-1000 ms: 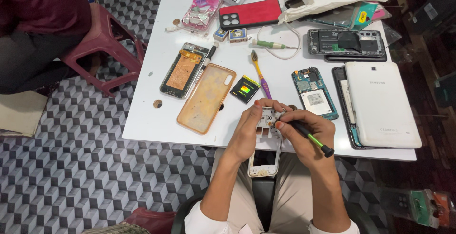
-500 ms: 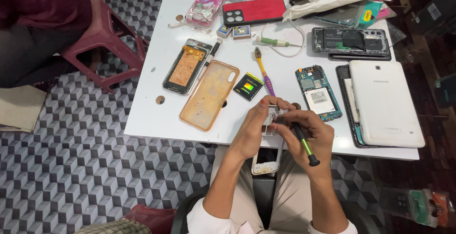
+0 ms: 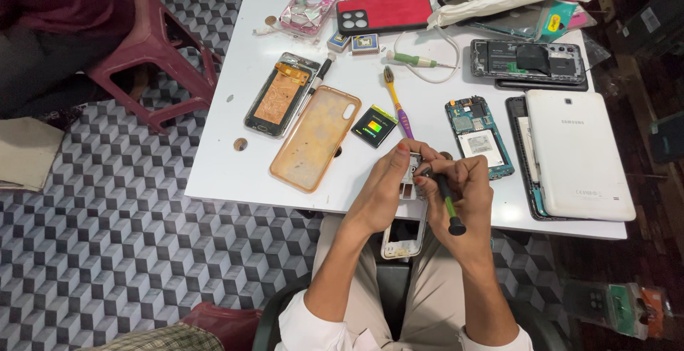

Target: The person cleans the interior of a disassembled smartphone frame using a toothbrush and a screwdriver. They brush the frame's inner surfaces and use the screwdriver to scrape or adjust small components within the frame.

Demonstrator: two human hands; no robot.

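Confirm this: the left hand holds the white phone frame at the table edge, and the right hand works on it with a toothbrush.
Not a toothbrush. In the head view the right hand holds a screwdriver; the toothbrush lies on the table. The left hand does hold the frame.

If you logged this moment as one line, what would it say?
left hand: holds white phone frame | right hand: holds green-handled screwdriver, tip at frame | place: white table edge

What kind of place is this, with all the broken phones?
Probably a phone repair bench. Opened phones and a tablet lie on a white table, and the person's hands, left and right, work a screwdriver into a white phone frame.
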